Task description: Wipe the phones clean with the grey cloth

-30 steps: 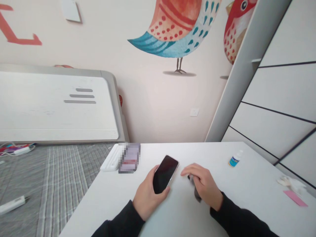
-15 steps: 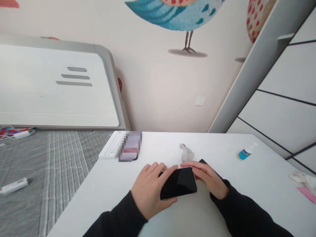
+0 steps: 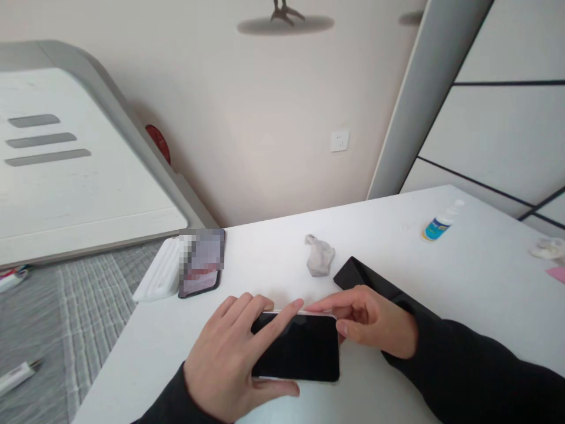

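From where I stand, far left, one white pen-like tool [image 3: 17, 377] lies on the striped grey cloth [image 3: 88, 318]. Next, side by side on the white table [image 3: 265, 259], are one white tray [image 3: 154, 274] and one flat dark-rimmed device [image 3: 205, 281], its face partly blurred out. Then the left hand [image 3: 232, 356] wraps one black-screened phone [image 3: 304, 347] by its left end, index finger lying across the glass. Just beyond sits one crumpled grey wad [image 3: 320, 257]. The right hand [image 3: 375, 321] has fingertips at the phone's upper right corner; I can't tell whether they grip. Its sleeve hides part of one black folded object [image 3: 359, 274]. Farther right stand one bottle [image 3: 436, 228] and, at the edge, one pink piece [image 3: 557, 274].
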`<state>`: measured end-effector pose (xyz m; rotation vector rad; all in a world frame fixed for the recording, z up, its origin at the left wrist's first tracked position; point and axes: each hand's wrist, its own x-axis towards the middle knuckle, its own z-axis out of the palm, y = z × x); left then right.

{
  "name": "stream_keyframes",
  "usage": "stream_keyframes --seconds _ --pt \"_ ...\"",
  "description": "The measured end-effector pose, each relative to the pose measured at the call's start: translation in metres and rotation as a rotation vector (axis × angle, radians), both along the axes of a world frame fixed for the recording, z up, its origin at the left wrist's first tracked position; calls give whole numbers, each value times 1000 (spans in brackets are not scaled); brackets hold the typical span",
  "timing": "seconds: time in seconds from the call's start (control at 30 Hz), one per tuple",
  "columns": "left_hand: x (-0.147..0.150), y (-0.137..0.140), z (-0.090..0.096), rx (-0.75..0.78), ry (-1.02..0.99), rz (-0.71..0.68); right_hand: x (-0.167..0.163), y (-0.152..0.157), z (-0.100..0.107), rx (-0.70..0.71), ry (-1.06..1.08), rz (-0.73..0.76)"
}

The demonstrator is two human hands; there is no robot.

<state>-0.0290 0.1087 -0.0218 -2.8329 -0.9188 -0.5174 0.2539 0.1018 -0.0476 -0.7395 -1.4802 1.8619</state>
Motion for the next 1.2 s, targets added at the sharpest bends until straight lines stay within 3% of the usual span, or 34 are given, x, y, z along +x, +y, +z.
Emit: stream_keyframes --seconds 0.27,0.6,1.0,1.2 --pt "-2 2 3 -7 2 -53 0 -1 -1 -14 19 50" --pt "-3 0 4 36 -14 -83 -9 -6 7 -2 -118 -91" --pt "0 -5 7 -52 -152 -116 -15 -18 5 -110 111 -156" --pt "-6 8 3 -64 -204 28 -17 -12 1 -194 249 -67"
